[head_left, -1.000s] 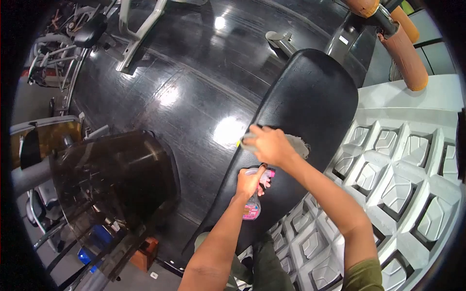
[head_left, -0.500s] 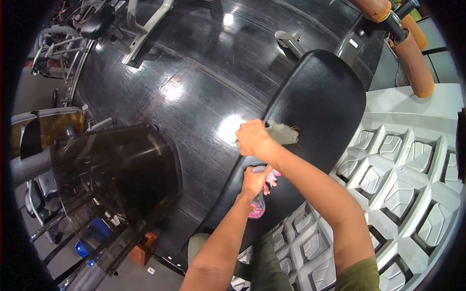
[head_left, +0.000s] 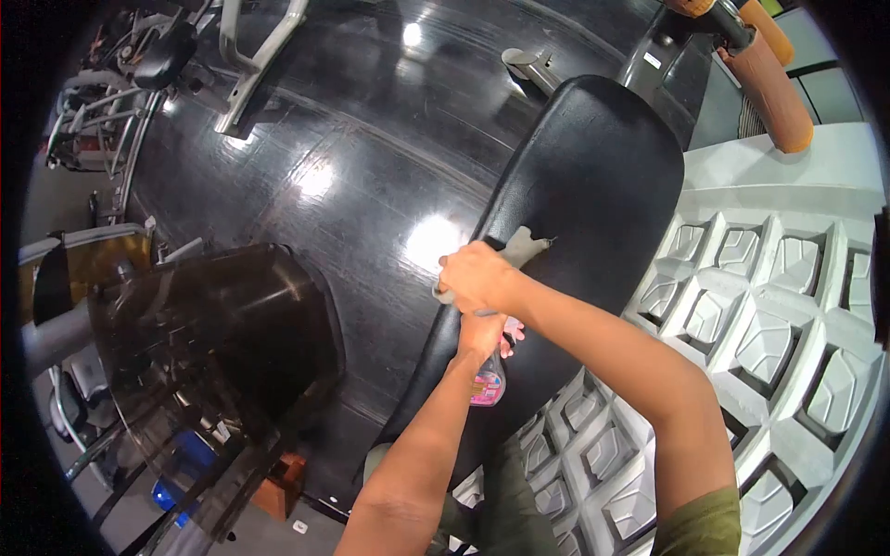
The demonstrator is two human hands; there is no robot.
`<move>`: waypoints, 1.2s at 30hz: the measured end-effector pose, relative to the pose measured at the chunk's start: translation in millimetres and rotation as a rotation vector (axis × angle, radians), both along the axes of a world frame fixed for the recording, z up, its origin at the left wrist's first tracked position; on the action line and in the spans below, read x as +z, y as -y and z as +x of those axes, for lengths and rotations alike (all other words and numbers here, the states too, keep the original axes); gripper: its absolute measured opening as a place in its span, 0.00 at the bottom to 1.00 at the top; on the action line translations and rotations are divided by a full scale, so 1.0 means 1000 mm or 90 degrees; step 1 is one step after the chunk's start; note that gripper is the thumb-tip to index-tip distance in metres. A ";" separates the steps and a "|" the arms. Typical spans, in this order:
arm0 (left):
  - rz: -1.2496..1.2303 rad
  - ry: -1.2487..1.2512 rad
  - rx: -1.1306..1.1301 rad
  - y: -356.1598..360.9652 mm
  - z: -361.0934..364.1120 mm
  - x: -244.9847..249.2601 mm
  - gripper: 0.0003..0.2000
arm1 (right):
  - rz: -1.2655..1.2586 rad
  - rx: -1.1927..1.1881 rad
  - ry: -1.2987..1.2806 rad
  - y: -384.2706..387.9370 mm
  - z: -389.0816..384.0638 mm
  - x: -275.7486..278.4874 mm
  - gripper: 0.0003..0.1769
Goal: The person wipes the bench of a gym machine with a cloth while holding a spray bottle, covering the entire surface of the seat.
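Near the centre of the frame, over the black pad (head_left: 593,176), the right hand (head_left: 479,278) clenches a probably soft, limp cloth (head_left: 525,248), while the left hand (head_left: 480,335), partly hidden, wraps the likely light, slick spray bottle (head_left: 489,384) at its neck, seemingly the surest hold.

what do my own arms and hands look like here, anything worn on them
An olive-green sleeve covers the upper part of your right arm; below it the forearm is bare, and the right hand has no glove. The left arm is bare as far as the picture shows, with no sleeve in view, and the left hand, partly hidden, shows no glove.
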State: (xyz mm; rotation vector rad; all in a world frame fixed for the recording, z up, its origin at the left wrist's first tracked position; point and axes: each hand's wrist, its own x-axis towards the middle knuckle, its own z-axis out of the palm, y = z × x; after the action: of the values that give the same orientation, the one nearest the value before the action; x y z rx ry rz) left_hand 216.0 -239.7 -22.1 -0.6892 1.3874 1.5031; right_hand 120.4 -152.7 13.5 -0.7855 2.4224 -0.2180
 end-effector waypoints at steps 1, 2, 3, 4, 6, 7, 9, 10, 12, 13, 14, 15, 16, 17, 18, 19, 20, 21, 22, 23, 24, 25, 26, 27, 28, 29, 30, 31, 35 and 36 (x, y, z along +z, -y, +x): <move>0.008 -0.009 -0.012 0.001 0.000 -0.001 0.16 | -0.041 0.003 -0.020 -0.006 0.007 -0.002 0.14; 0.016 -0.017 -0.024 0.002 0.001 -0.002 0.15 | -0.082 0.005 -0.039 -0.013 0.014 -0.004 0.14; 0.033 -0.045 -0.034 0.000 -0.001 0.004 0.17 | -0.090 -0.047 -0.008 -0.022 0.010 0.008 0.13; 0.017 -0.033 -0.059 -0.002 -0.005 0.009 0.17 | -0.077 -0.115 -0.041 -0.031 0.009 0.005 0.13; -0.015 -0.010 -0.107 -0.003 -0.010 0.019 0.18 | -0.049 -0.248 -0.107 -0.043 0.014 0.003 0.14; -0.014 -0.020 -0.116 -0.003 -0.009 0.021 0.19 | -0.051 -0.300 -0.146 -0.049 0.020 0.007 0.17; -0.004 -0.034 -0.123 0.000 -0.004 0.007 0.19 | -0.049 -0.262 -0.207 -0.045 0.039 0.000 0.19; 0.000 -0.042 -0.126 0.001 -0.004 0.008 0.20 | -0.049 -0.242 -0.238 -0.041 0.049 0.000 0.21; 0.050 -0.058 -0.203 0.007 -0.004 0.019 0.20 | -0.055 -0.130 -0.162 -0.038 0.066 0.003 0.23; 0.076 -0.064 -0.243 0.011 -0.003 0.025 0.20 | -0.076 -0.105 -0.158 -0.038 0.073 0.003 0.22; 0.049 -0.057 -0.266 0.015 0.002 0.026 0.19 | -0.098 -0.082 -0.152 -0.040 0.078 0.002 0.22; 0.022 -0.051 -0.290 0.019 0.008 0.025 0.19 | -0.084 -0.092 -0.143 -0.043 0.079 0.005 0.21; -0.008 -0.044 -0.312 0.024 0.013 0.024 0.18 | -0.059 -0.128 -0.171 -0.050 0.079 0.006 0.21; -0.025 -0.033 -0.277 0.027 0.020 0.023 0.18 | -0.037 -0.164 -0.196 -0.056 0.079 0.007 0.20; -0.029 -0.022 -0.262 0.031 0.027 0.020 0.18 | -0.016 -0.200 -0.220 -0.061 0.077 0.012 0.20; -0.032 -0.012 -0.246 0.035 0.032 0.014 0.18 | -0.008 -0.309 -0.212 -0.064 0.074 0.023 0.20; -0.035 -0.001 -0.230 0.037 0.036 0.008 0.19 | -0.019 -0.338 -0.224 -0.065 0.076 0.020 0.21; -0.045 -0.011 -0.213 0.034 0.036 0.013 0.19 | -0.030 -0.367 -0.236 -0.068 0.078 0.015 0.22; -0.069 -0.021 -0.229 0.032 0.034 0.017 0.19 | -0.039 -0.396 -0.246 -0.071 0.081 0.009 0.22; -0.093 -0.028 -0.245 0.030 0.032 0.022 0.18 | -0.064 -0.368 -0.268 -0.068 0.091 -0.004 0.24; -0.117 -0.036 -0.259 0.028 0.029 0.025 0.18 | -0.080 -0.298 -0.243 -0.067 0.099 -0.003 0.23; -0.128 -0.033 -0.253 0.027 0.028 0.026 0.19 | -0.097 -0.225 -0.218 -0.065 0.107 0.000 0.23; -0.127 -0.040 -0.252 0.027 0.030 0.022 0.20 | -0.115 -0.153 -0.195 -0.064 0.115 0.002 0.23; -0.126 -0.049 -0.253 0.028 0.031 0.019 0.20 | -0.098 -0.123 -0.183 -0.064 0.120 0.007 0.22; -0.125 -0.057 -0.255 0.029 0.032 0.017 0.21 | -0.090 -0.175 -0.176 -0.068 0.119 0.011 0.23; -0.122 -0.053 -0.260 0.030 0.033 0.014 0.20 | -0.083 -0.228 -0.168 -0.074 0.120 0.015 0.23; -0.118 -0.049 -0.264 0.030 0.031 0.016 0.20 | -0.075 -0.280 -0.159 -0.079 0.118 0.020 0.23; -0.114 -0.046 -0.268 0.029 0.030 0.018 0.20 | -0.099 -0.363 -0.236 -0.082 0.119 0.012 0.24; -0.131 -0.045 -0.273 0.027 0.030 0.016 0.20 | -0.003 -0.507 -0.264 -0.072 0.126 0.013 0.23; -0.131 -0.049 -0.275 0.028 0.031 0.014 0.20 | -0.031 -0.459 -0.231 -0.067 0.139 0.005 0.23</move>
State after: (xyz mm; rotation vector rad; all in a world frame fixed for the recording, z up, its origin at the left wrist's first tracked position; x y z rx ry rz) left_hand 247.4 -267.7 -8.3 -0.4209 1.6429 1.0652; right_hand 259.5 -85.6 19.0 0.0796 2.9687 -0.4384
